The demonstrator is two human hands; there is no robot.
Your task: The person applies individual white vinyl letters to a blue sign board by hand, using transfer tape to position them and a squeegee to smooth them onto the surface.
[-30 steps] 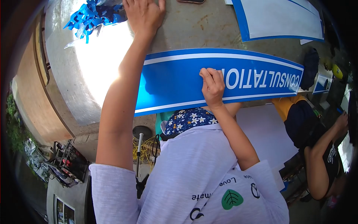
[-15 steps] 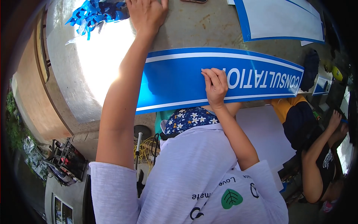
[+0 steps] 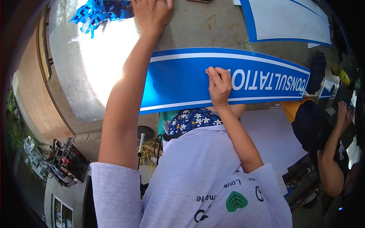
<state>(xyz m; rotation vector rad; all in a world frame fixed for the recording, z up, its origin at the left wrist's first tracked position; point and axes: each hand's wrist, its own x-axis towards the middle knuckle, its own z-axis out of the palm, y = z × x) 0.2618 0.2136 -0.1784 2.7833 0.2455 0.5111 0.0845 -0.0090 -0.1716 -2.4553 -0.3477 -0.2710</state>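
Observation:
A long blue sign (image 3: 178, 81) with white borders and upside-down white lettering lies across the table in front of me. My right hand (image 3: 220, 88) is over it, beside the end of the lettering, with thumb and fingers pinched together. A tiny pale bit shows at the fingertips, too small to name, and the hand covers part of the last letters. My left hand (image 3: 154, 15) reaches past the sign to the far side of the table. It appears to lie palm down, thumb apart, its fingertips cut off by the frame, near a heap of blue scraps (image 3: 99, 15).
A white panel with blue edging (image 3: 287, 22) lies at the back right. A dark phone-like object (image 3: 200, 0) is cut off at the top edge. Another person's arm (image 3: 330, 155) is at the right. Below the table are a yellow cord (image 3: 150, 150) and a pale sheet (image 3: 262, 133).
Both my hands and the sign stay almost in place, with a slight shift of the view. At the right, the other person's arm and body have moved.

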